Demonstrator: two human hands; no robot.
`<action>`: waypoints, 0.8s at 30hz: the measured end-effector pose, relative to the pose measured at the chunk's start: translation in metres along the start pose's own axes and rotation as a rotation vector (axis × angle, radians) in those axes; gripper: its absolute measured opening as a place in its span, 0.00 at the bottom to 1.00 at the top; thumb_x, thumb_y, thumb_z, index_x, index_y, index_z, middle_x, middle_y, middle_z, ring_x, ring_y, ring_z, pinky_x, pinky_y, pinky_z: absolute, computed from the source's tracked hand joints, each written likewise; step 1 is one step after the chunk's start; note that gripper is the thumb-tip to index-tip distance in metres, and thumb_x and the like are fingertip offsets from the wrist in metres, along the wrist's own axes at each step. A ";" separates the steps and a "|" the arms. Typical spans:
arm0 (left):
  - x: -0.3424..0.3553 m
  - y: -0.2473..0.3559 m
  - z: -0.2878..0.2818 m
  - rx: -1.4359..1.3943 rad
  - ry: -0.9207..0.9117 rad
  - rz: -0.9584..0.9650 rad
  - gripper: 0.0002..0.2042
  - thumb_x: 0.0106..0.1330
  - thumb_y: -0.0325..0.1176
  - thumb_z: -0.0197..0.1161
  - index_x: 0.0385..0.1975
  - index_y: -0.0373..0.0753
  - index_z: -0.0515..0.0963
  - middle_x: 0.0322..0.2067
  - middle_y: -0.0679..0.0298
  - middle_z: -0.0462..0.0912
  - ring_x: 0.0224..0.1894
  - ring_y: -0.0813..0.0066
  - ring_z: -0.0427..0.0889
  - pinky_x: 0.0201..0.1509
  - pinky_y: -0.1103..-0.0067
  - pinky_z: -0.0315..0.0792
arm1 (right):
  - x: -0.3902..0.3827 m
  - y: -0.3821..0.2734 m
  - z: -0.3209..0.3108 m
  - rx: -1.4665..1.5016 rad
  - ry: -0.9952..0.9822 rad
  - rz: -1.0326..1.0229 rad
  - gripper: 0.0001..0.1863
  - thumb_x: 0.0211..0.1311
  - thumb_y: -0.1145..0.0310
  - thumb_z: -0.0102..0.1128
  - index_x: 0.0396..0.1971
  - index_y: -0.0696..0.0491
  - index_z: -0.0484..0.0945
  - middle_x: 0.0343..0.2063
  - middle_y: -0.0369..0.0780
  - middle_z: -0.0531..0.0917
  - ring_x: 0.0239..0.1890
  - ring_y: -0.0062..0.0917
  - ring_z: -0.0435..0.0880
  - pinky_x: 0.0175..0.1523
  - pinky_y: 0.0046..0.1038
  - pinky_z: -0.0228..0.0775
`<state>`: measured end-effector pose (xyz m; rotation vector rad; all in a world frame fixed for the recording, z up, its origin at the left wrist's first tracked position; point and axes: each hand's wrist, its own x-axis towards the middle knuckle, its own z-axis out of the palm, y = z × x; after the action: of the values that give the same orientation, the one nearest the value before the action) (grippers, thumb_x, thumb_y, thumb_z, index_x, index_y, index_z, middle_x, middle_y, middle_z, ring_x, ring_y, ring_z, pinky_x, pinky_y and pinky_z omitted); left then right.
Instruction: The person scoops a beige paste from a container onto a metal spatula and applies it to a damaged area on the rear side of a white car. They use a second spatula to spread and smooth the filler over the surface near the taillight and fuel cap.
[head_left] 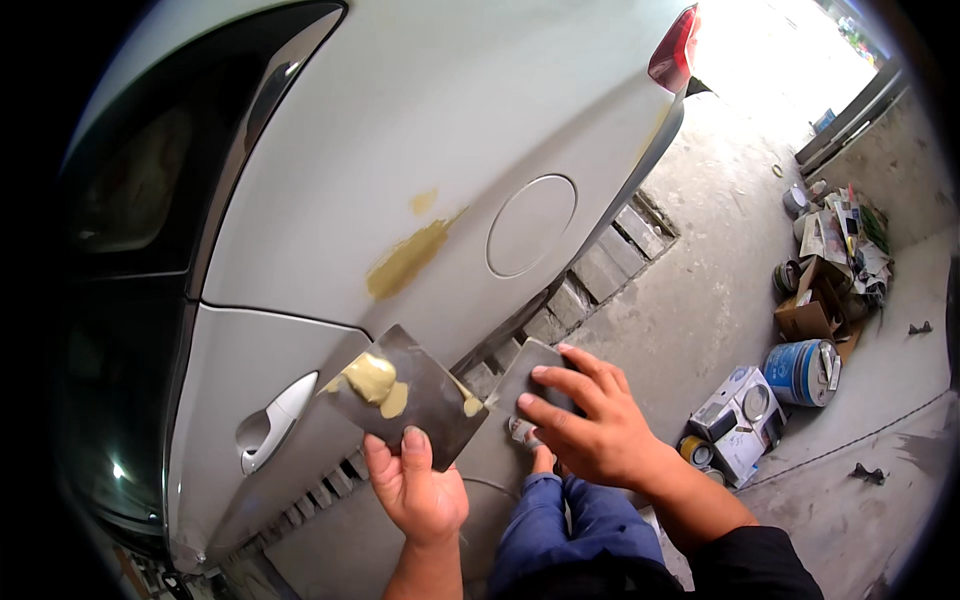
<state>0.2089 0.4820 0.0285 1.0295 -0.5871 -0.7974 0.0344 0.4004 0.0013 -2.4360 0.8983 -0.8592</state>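
Observation:
My left hand (pixel 417 490) pinches the lower edge of a dark, flat mixing board (pixel 425 410), thumb on top. A yellowish lump of body filler (pixel 371 378) sits on its upper left, with a smaller dab near its right edge. My right hand (pixel 592 420) grips a dark, thin filler spreader (pixel 530 372), fingers stretched across its face; its left edge is close to the board's right edge, and I cannot tell if they touch. Beyond them stands a silver-grey car (pixel 380 130), with a yellow-brown filler patch (pixel 412 260) on its rear panel, left of the round fuel flap (pixel 532 226).
The car's door handle (pixel 280 420) is left of the board. At the right stand a blue paint can (pixel 800 372), a white box (pixel 740 420), a cardboard box (pixel 815 305) and small tins. A slatted floor channel (pixel 610 262) runs beside the car. A red tail light (pixel 674 50) is far off.

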 end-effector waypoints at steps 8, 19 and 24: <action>-0.003 -0.016 -0.031 0.076 -0.024 -0.018 0.20 0.66 0.21 0.46 0.59 0.35 0.63 0.56 0.58 0.71 0.57 0.67 0.71 0.63 0.69 0.63 | 0.050 0.043 0.005 -0.162 0.210 0.128 0.27 0.42 0.71 0.68 0.49 0.44 0.75 0.54 0.38 0.71 0.59 0.41 0.65 0.57 0.40 0.59; -0.022 -0.045 -0.051 -0.031 0.012 -0.301 0.21 0.64 0.21 0.47 0.58 0.35 0.64 0.54 0.58 0.72 0.56 0.66 0.72 0.63 0.66 0.63 | 0.113 0.063 0.027 -0.279 0.316 0.005 0.25 0.46 0.73 0.60 0.49 0.42 0.76 0.55 0.37 0.69 0.58 0.42 0.63 0.55 0.40 0.57; -0.021 -0.042 -0.042 -0.028 0.078 -0.301 0.21 0.63 0.20 0.47 0.58 0.35 0.64 0.54 0.58 0.72 0.56 0.66 0.72 0.63 0.66 0.64 | 0.121 0.068 0.028 -0.277 0.309 -0.014 0.26 0.45 0.74 0.59 0.50 0.41 0.76 0.56 0.38 0.68 0.58 0.43 0.63 0.55 0.41 0.57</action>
<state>0.2157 0.5083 -0.0282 1.1331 -0.3565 -1.0210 0.0962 0.2737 -0.0075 -2.5847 1.1801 -1.2124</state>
